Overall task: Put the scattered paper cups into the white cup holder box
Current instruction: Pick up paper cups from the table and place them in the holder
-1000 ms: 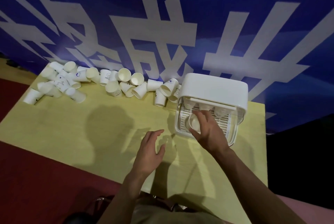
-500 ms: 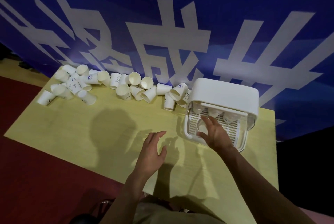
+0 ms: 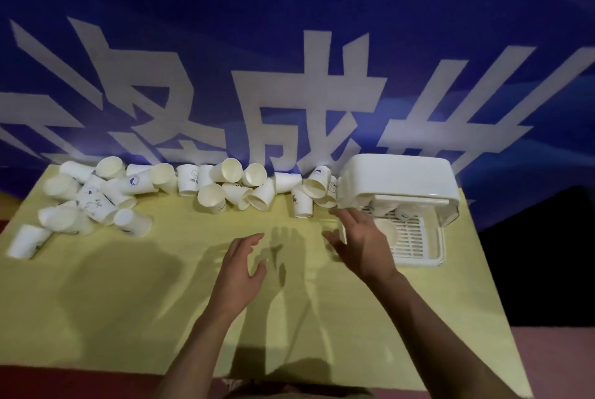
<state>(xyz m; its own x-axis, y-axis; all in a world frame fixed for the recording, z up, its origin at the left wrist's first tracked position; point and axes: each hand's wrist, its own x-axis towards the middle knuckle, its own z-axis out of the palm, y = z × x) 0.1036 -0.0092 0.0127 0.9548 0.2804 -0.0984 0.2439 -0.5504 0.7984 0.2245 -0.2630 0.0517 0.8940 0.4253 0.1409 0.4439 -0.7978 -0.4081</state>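
A yellow desk (image 3: 135, 295) carries scattered paper cups (image 3: 222, 186) along its far edge, left of a white cup holder box (image 3: 399, 176).

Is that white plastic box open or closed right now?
Open. The white plastic cup holder box has its cover raised, exposing the slatted tray with paper cups inside.

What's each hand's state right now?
Left hand: open, holding nothing, above the table.
Right hand: open, holding nothing, beside the cup holder box.
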